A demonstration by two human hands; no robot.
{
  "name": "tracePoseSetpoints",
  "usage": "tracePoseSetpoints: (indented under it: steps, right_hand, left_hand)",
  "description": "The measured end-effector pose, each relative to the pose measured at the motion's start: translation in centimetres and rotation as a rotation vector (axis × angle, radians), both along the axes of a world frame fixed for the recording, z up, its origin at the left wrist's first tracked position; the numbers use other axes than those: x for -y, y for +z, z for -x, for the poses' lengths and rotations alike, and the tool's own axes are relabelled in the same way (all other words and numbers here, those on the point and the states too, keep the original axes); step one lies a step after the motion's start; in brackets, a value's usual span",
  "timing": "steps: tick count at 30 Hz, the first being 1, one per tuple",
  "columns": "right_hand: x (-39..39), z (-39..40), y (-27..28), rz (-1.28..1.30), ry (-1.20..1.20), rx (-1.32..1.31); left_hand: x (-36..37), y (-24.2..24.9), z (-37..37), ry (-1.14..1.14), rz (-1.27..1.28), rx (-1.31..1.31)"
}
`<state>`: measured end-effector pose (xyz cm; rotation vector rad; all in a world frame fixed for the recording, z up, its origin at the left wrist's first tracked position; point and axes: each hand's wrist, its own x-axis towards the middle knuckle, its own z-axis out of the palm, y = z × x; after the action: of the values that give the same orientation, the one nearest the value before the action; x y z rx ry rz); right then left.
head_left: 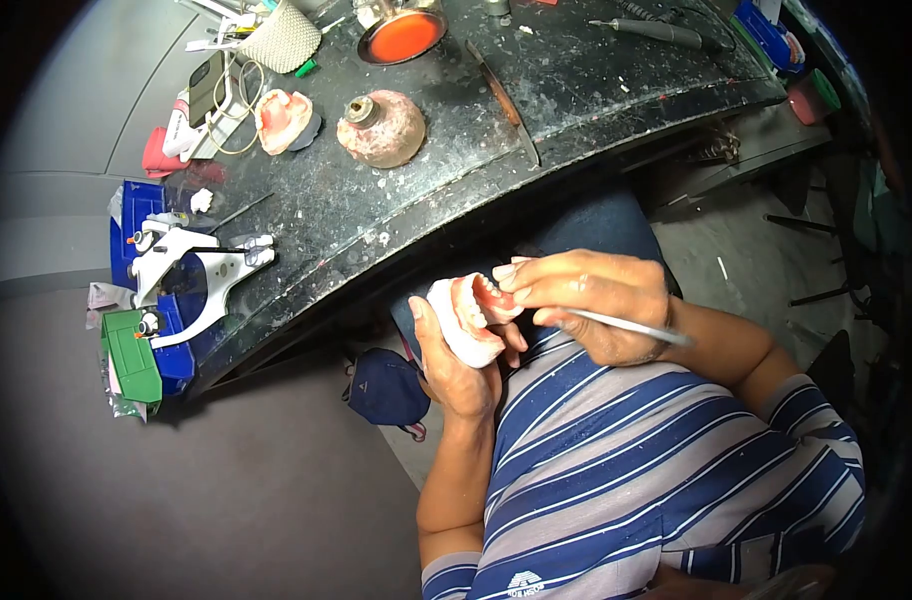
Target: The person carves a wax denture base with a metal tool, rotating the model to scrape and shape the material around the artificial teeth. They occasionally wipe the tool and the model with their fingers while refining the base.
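Observation:
Over my lap, my left hand (458,378) is closed around a white plaster dental model (444,305). On the model sits a pink denture base with a row of white teeth (474,305). My right hand (611,300) grips a thin metal dental hand tool (626,327) like a pen, its shaft pointing back to the right. The fingertips of that hand are at the teeth and pink base on the model's right side. The tool's working tip is hidden by the fingers and too small to make out.
On the dark bench are a round wax-spattered spirit lamp (381,135), a dish of orange-red wax (406,38), a wax knife (506,105), another model with pink wax (284,120), a handpiece (656,33) and a phone (206,88). A white articulator (211,265) stands by blue and green trays (133,355).

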<state>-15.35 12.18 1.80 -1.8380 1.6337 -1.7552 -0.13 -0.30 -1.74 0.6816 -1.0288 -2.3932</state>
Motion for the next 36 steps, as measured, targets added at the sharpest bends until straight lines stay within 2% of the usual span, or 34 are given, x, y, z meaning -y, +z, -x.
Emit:
tracePoseSetpoints:
  steps: [2, 3, 4, 6, 7, 22, 36]
  right_hand:
    - [0.3, -0.6, 0.0, 0.016, -0.039, -0.080]
    - [0.6, -0.8, -0.4, 0.070, -0.096, -0.118]
    - [0.8, -0.9, -0.4, 0.070, -0.096, -0.118]
    - [1.0, -1.0, -0.3, 0.135, -0.053, -0.115]
    - [1.1, -1.0, -0.2, 0.157, -0.038, -0.129]
    - [0.9, -1.0, -1.0, 0.164, 0.039, -0.173]
    - [0.8, -1.1, -1.0, 0.162, 0.005, -0.183]
  left_hand:
    - [-0.4, 0.0, 0.1, 0.074, 0.199, 0.010]
    - [0.0, -0.3, -0.2, 0.020, 0.194, -0.151]
    - [-0.3, -0.6, -0.4, 0.021, 0.194, -0.151]
    - [-1.0, -0.8, -0.5, 0.213, 0.408, 0.118]
    - [-1.1, -0.4, -0.6, 0.182, 0.422, 0.095]
    - [-1.6, 0.0, -0.8, 0.215, 0.464, 0.121]
    - [-1.5, -0.1, -0.8, 0.203, 0.443, 0.120]
